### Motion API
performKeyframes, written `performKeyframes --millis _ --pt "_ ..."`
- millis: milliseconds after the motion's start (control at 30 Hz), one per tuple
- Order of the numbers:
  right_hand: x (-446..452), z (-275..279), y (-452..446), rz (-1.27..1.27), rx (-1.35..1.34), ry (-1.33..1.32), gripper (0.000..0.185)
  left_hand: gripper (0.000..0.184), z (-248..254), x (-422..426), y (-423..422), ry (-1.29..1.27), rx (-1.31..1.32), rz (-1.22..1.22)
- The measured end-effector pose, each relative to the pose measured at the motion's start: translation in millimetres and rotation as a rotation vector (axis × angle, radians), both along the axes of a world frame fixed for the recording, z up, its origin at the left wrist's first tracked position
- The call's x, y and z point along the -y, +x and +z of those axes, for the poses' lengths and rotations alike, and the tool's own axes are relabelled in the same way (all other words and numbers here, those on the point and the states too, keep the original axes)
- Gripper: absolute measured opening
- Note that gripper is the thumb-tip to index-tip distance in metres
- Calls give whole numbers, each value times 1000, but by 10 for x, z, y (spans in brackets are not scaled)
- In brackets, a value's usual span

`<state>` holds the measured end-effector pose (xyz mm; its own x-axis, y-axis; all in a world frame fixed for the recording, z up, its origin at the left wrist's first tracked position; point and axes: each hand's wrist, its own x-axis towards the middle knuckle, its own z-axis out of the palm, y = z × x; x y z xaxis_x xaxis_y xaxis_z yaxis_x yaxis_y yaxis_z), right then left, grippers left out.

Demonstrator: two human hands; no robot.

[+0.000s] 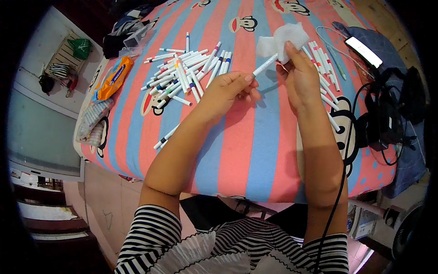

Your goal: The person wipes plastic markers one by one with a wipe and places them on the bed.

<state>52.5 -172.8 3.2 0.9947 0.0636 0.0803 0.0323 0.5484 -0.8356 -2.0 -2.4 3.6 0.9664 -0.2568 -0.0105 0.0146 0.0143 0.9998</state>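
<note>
My left hand pinches one end of a white marker, which slants up to the right. In my right hand is a white cloth or tissue, held against the marker's far end. A loose pile of white markers with variously coloured bands lies to the left of my left hand. More white markers lie in a row beyond my right hand. Near my left forearm rests a marker partly hidden by the arm.
An orange packet and a patterned pouch lie on the left of the striped bedspread. At the right are a lit phone, black cables and a black device. A cable hangs across my right arm.
</note>
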Motion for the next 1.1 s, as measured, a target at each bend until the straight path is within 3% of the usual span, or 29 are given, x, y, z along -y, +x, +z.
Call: performKeyframes --millis 200,300,400,533,767,867,967,1100 --pt "-170 44 -180 234 5 -294 29 14 -82 2 28 -11 101 139" --pt "-237 -10 -198 214 43 -310 30 12 -98 14 28 -26 126 175" --pt "-143 29 -157 190 50 -269 29 14 -67 40 6 -25 118 173" --pt "-3 61 -27 -59 6 -112 26 14 -80 14 16 75 127 143" --pt "48 52 22 -84 -2 -24 25 15 -104 -3 21 143 147 131" --pt "43 50 32 -119 34 29 25 25 39 77 -39 172 80 97" --pt "76 41 53 -159 16 28 23 36 17 44 -32 37 -67 -22" --pt "76 52 53 -154 2 16 25 36 5 12 -26 40 -30 -26"
